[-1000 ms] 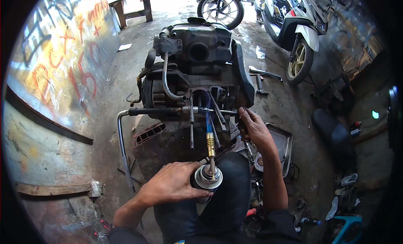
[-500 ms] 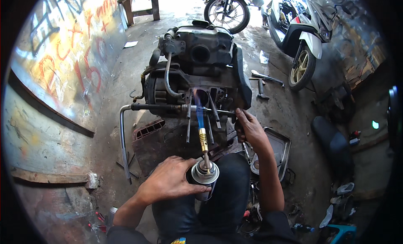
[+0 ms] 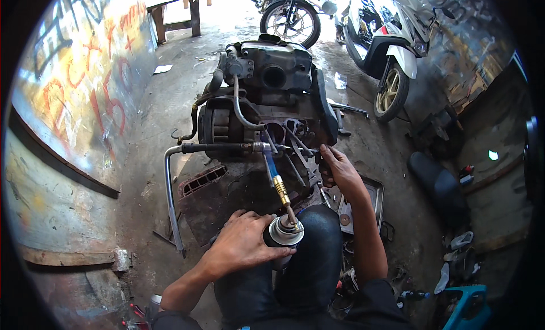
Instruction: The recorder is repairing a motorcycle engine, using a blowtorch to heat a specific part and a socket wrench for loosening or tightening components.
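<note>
My left hand (image 3: 244, 239) is wrapped round the canister of a gas torch (image 3: 281, 191) above my thighs. From its brass nozzle a blue flame (image 3: 269, 161) points away from me and slightly left, onto a metal sleeve (image 3: 262, 147) at the end of a dark-gripped bar. My right hand (image 3: 339, 170) pinches the end of a thin metal rod (image 3: 301, 150) that runs left toward that sleeve; the fingertips are partly hidden. Just behind lies a motorcycle engine (image 3: 272, 111) with long studs (image 3: 295, 170) standing out around its open bore.
A bent chrome bar (image 3: 172, 199) reaches out at the left. By my right forearm is a metal tray (image 3: 372, 193). Hand tools (image 3: 349, 109) lie right of the engine, before a white scooter (image 3: 392, 46). A black seat (image 3: 437, 182) rests farther right, and a painted wall (image 3: 85, 91) borders the left.
The view has shifted a little. The torch now leans more to the left, its flame still on the sleeve. Both hands keep their grips.
</note>
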A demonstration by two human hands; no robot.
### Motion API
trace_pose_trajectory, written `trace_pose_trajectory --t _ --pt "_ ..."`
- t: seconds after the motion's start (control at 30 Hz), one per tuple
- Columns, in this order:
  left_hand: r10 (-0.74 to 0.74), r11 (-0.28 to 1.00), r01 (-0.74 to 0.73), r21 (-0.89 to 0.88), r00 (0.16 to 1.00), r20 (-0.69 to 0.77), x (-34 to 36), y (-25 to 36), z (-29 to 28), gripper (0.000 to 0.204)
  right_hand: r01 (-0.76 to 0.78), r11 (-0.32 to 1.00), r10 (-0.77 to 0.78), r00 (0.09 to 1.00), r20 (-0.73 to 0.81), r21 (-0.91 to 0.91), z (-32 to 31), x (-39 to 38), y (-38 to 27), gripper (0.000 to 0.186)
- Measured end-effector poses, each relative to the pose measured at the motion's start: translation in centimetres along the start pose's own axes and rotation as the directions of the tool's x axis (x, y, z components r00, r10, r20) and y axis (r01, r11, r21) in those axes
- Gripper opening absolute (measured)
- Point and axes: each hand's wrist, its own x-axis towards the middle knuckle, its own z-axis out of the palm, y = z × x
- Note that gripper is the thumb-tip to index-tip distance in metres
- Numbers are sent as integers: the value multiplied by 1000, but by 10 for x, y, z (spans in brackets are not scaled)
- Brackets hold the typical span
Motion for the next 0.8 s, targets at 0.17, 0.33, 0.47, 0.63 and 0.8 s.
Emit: trace_pose_trajectory --t 0.17,0.33,0.47,0.63,0.8 --pt "-10 997 17 -72 995 99 4 -2 -8 80 -11 1000 11 1000 0 -1 3 1 2 36" --pt "25 995 -12 -98 990 141 5 -4 -8 80 -7 999 6 1000 24 34 3 4 1 36" --pt "-6 995 23 -97 986 167 9 0 -12 83 -43 998 42 999 21 52 1 4 1 36" --pt "-27 998 37 -54 985 170 9 -2 -8 88 -20 998 17 999 48 66 -3 5 4 36" --pt "32 999 -31 -7 994 101 -1 -9 3 92 -19 995 11 997 81 100 -5 10 9 37"
